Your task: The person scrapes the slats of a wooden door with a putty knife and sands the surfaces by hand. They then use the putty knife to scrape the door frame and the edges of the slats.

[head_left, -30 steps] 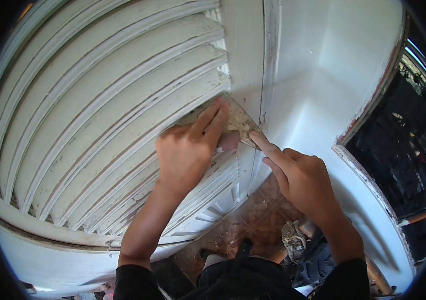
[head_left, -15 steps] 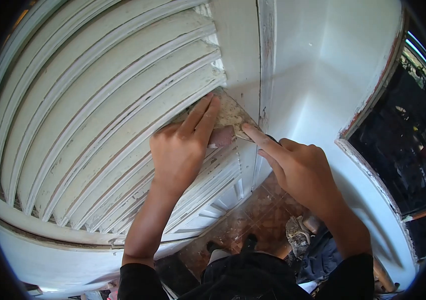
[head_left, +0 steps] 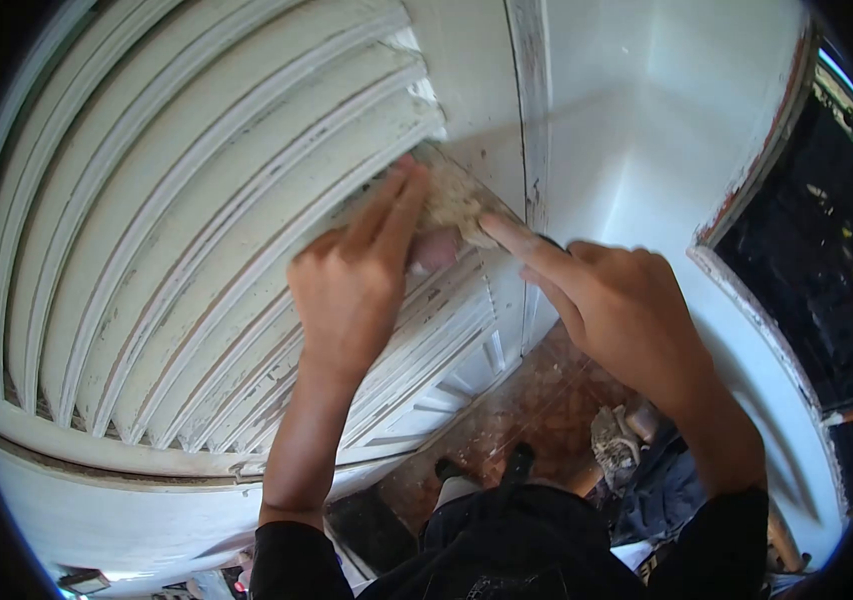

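My right hand (head_left: pixel 632 300) is closed around a putty knife (head_left: pixel 459 200), its index finger stretched along the wide blade. Cream-coloured paste is smeared over that blade, which lies close to the right ends of the slats on a white louvred door (head_left: pixel 197 230). My left hand (head_left: pixel 347 290) has two fingers stretched towards a slat beside the blade; their tips are blurred. A small pinkish-brown piece (head_left: pixel 435 249), like folded sandpaper, sticks out from under this hand, whose thumb is hidden. Brown worn lines and chipped paint mark the slats.
A white wall (head_left: pixel 627 130) stands to the right, beside a dark opening (head_left: pixel 807 270) with a chipped frame. Below is a reddish tiled floor (head_left: pixel 547 390). A dirty cloth or glove (head_left: pixel 615 443) and dark fabric (head_left: pixel 657 485) lie low on the right.
The view has shifted a little. Both hands and the putty knife appear higher, and my left fingertips have slid slightly left along the slat. Each hand keeps its hold.
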Demonstrator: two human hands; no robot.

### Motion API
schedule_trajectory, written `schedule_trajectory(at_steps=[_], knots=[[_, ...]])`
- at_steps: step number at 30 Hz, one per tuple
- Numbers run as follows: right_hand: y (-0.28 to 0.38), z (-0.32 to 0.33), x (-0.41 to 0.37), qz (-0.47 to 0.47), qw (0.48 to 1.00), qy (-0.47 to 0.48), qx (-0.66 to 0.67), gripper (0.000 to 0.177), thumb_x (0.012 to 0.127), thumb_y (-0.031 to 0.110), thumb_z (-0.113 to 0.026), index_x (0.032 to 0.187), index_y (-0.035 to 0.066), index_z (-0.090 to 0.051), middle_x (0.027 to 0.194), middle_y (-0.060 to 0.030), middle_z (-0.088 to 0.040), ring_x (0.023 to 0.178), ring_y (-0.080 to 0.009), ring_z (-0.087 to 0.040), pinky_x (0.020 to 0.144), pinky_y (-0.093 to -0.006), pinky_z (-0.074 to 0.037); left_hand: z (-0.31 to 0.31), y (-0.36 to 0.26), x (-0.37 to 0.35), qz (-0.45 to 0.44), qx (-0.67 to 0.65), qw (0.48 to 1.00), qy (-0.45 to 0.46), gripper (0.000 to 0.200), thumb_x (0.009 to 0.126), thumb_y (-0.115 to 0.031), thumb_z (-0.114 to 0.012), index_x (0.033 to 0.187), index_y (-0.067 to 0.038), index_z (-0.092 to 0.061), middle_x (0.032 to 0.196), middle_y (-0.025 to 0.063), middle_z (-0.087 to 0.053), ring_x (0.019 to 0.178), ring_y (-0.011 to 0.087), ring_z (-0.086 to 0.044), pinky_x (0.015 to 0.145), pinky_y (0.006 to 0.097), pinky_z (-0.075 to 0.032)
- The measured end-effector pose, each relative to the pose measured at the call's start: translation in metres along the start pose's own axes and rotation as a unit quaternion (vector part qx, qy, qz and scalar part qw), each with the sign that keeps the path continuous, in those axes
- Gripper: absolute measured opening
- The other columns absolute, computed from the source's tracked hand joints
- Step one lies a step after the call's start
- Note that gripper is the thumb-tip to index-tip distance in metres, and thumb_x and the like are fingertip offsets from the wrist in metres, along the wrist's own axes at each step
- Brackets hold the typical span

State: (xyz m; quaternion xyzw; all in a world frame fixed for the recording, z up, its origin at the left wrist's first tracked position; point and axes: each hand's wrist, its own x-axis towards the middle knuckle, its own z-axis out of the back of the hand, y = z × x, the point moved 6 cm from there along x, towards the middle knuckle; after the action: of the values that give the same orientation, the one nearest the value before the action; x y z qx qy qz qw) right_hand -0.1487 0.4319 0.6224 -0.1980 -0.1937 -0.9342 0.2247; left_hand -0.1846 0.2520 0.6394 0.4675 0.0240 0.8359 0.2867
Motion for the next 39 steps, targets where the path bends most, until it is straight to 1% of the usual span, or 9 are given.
schedule_trajectory(at_steps=[7, 9, 13, 15, 20, 26, 29, 36, 39], knots=[[-0.006, -0.012, -0.007, -0.017, 0.999, 0.004, -0.031, 0.050, 0.095, 0.021, -0.062, 0.144, 0.027, -0.053, 0.062, -0.0104, -0.060, 0.053, -0.0262, -0.060, 0.052, -0.0379, -0.048, -0.004, -0.003, -0.001, 0.048, -0.002, 0.998, 0.038, 0.036, 0.082, -0.016, -0.071, 0.119, -0.017, -0.072, 0.118, -0.0031, -0.072, 0.076, 0.0169, -0.074, 0.064, 0.0282, -0.058], [-0.002, -0.011, -0.002, 0.046, 0.997, -0.063, -0.028, 0.052, 0.088, 0.008, -0.061, 0.139, 0.015, -0.057, 0.057, -0.0062, -0.057, 0.044, -0.0201, -0.056, 0.043, -0.0337, -0.043, 0.000, -0.009, 0.006, 0.036, 0.014, 0.999, 0.031, 0.036, 0.082, -0.015, -0.073, 0.118, -0.019, -0.072, 0.117, -0.0028, -0.073, 0.083, 0.0157, -0.074, 0.069, 0.0292, -0.059], [-0.005, -0.009, -0.023, 0.037, 0.997, -0.057, -0.029, 0.055, 0.088, 0.009, -0.062, 0.142, 0.015, -0.055, 0.056, -0.0038, -0.055, 0.042, -0.0151, -0.052, 0.040, -0.0316, -0.040, -0.002, -0.015, 0.005, -0.007, 0.031, 0.999, 0.013, 0.037, 0.081, -0.015, -0.073, 0.118, -0.019, -0.073, 0.119, -0.0027, -0.072, 0.090, 0.0181, -0.074, 0.075, 0.0314, -0.059], [-0.003, -0.013, -0.024, 0.022, 0.999, -0.039, -0.029, 0.055, 0.088, 0.010, -0.062, 0.143, 0.015, -0.054, 0.058, -0.0045, -0.056, 0.042, -0.0148, -0.052, 0.040, -0.0312, -0.041, -0.006, -0.015, 0.002, 0.045, 0.005, 0.995, 0.092, 0.037, 0.080, -0.016, -0.074, 0.117, -0.019, -0.073, 0.119, -0.0037, -0.071, 0.090, 0.0183, -0.074, 0.076, 0.0318, -0.059], [0.003, -0.020, -0.023, -0.040, 0.998, -0.048, 0.007, 0.049, 0.096, 0.023, -0.061, 0.145, 0.025, -0.052, 0.058, -0.0093, -0.056, 0.046, -0.0246, -0.057, 0.047, -0.0378, -0.048, -0.001, -0.012, 0.009, 0.032, 0.005, 0.997, 0.070, 0.038, 0.079, -0.018, -0.074, 0.117, -0.019, -0.073, 0.119, -0.0049, -0.071, 0.087, 0.0169, -0.074, 0.073, 0.0300, -0.059], [0.005, -0.026, -0.024, -0.020, 0.998, -0.057, 0.002, 0.054, 0.089, 0.012, -0.062, 0.142, 0.018, -0.055, 0.061, -0.0068, -0.059, 0.046, -0.0217, -0.059, 0.045, -0.0339, -0.046, 0.004, -0.014, 0.014, -0.025, 0.042, 0.998, 0.048, 0.036, 0.080, -0.021, -0.073, 0.116, -0.018, -0.073, 0.118, -0.0047, -0.072, 0.082, 0.0183, -0.074, 0.070, 0.0299, -0.058], [0.005, -0.026, -0.021, -0.030, 0.997, -0.068, 0.011, 0.054, 0.089, 0.013, -0.062, 0.143, 0.019, -0.054, 0.060, -0.0069, -0.058, 0.045, -0.0232, -0.059, 0.044, -0.0350, -0.047, 0.000, -0.009, 0.010, 0.024, 0.030, 0.992, 0.118, 0.057, 0.072, 0.004, -0.068, 0.122, -0.023, -0.071, 0.125, -0.0076, -0.069, 0.081, 0.0182, -0.073, 0.067, 0.0296, -0.058], [0.012, -0.029, -0.026, -0.062, 0.996, -0.066, 0.002, 0.048, 0.096, 0.021, -0.061, 0.144, 0.025, -0.054, 0.057, -0.0088, -0.056, 0.047, -0.0242, -0.058, 0.047, -0.0367, -0.048, -0.002, -0.007, 0.009, -0.011, 0.041, 0.992, 0.117, 0.033, 0.082, -0.021, -0.070, 0.115, -0.016, -0.073, 0.121, -0.0041, -0.071, 0.071, 0.0172, -0.073, 0.065, 0.0303, -0.057], [0.010, -0.028, -0.025, -0.071, 0.996, -0.037, -0.026, 0.050, 0.096, 0.020, -0.061, 0.145, 0.025, -0.052, 0.058, -0.0094, -0.057, 0.047, -0.0250, -0.058, 0.047, -0.0375, -0.047, 0.001, -0.010, 0.011, -0.093, 0.030, 0.995, 0.025, 0.034, 0.083, -0.021, -0.069, 0.117, -0.015, -0.071, 0.123, -0.0035, -0.070, 0.068, 0.0159, -0.072, 0.061, 0.0289, -0.057]])
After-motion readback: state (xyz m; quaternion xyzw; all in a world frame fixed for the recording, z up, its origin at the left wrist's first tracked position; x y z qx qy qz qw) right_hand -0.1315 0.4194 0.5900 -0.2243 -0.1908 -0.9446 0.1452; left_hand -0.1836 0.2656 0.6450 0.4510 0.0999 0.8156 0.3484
